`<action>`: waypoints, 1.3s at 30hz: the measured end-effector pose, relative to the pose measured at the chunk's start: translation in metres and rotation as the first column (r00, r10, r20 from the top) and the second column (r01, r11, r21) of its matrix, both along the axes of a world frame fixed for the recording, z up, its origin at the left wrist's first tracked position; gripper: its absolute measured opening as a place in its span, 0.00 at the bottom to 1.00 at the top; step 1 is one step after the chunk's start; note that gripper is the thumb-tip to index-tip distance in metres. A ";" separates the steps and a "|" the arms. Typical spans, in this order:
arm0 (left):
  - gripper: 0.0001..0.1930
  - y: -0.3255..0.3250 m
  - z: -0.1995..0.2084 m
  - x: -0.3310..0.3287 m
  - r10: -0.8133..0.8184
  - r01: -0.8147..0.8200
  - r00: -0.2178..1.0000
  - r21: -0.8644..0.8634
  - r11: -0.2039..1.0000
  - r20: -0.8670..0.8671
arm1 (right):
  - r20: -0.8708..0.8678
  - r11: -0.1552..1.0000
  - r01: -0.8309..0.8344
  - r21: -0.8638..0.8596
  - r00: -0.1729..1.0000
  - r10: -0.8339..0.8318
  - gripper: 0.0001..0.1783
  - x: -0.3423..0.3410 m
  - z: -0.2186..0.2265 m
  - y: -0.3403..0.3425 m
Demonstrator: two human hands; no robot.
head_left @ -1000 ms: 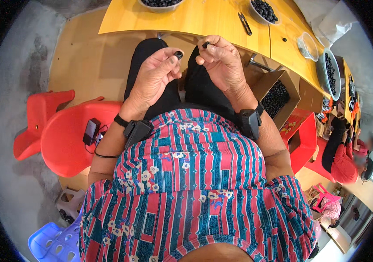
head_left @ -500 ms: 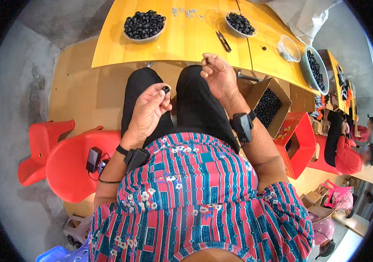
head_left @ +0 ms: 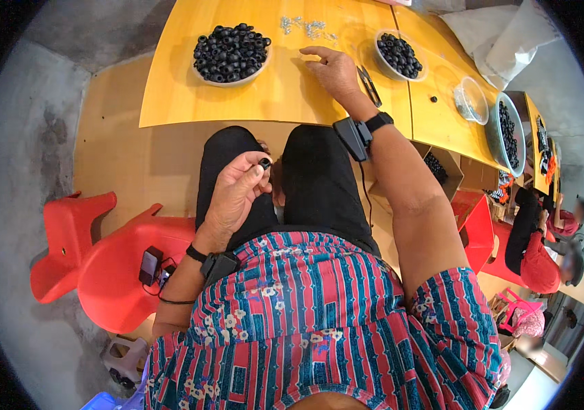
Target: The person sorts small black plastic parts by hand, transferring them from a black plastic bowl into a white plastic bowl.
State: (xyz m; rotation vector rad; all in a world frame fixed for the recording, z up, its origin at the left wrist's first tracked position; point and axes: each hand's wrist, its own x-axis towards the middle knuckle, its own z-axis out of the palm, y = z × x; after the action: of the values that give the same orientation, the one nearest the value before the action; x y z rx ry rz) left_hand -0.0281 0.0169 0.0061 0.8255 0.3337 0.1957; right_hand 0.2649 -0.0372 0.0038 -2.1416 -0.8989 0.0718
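Over my lap, my left hand (head_left: 232, 195) pinches a small black round piece with a hole (head_left: 264, 163) between thumb and fingertips. My right hand (head_left: 336, 74) is stretched over the yellow table (head_left: 189, 108), index finger pointing left and thumb apart; nothing shows in it. Beyond its fingers lies a scatter of tiny silvery bits (head_left: 312, 29). Left of it stands a clear bowl (head_left: 237, 83) heaped with similar black pieces. Black thread snips (head_left: 369, 85) lie just right of the right hand, beside another clear bowl (head_left: 398, 74) of black pieces.
Farther right are a loose black piece (head_left: 434, 99), a clear tub (head_left: 470, 101) and a pale blue basin (head_left: 519, 158) of black pieces. An open carton (head_left: 450, 164) stands under the table. Red chairs (head_left: 117, 270) are at left; other people (head_left: 538, 263) sit at far right.
My right hand has moved forward from above my lap onto the table, and its pinch has opened. The left hand keeps hold of the black piece. The view has shifted slightly.
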 end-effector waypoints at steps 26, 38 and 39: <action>0.11 0.005 -0.009 0.002 0.063 -0.063 0.996 0.003 0.998 0.057 | 0.065 0.988 -0.154 0.018 0.986 0.153 0.09 -0.039 -0.007 -0.025; 0.10 0.004 0.004 0.020 0.073 -0.066 0.978 -0.042 0.997 0.194 | 0.224 0.885 -0.425 0.188 0.896 0.382 0.06 -0.131 0.031 -0.055; 0.10 0.004 0.001 0.020 0.075 -0.069 0.979 -0.035 0.997 0.188 | 0.256 0.886 -0.432 0.170 0.887 0.384 0.06 -0.132 0.030 -0.056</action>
State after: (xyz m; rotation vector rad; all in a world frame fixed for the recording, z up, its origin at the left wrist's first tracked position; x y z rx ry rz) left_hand -0.0079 0.0212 0.0069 0.7607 0.1873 0.3341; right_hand 0.1332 -0.0927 0.0341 -1.7425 -1.4133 -0.0488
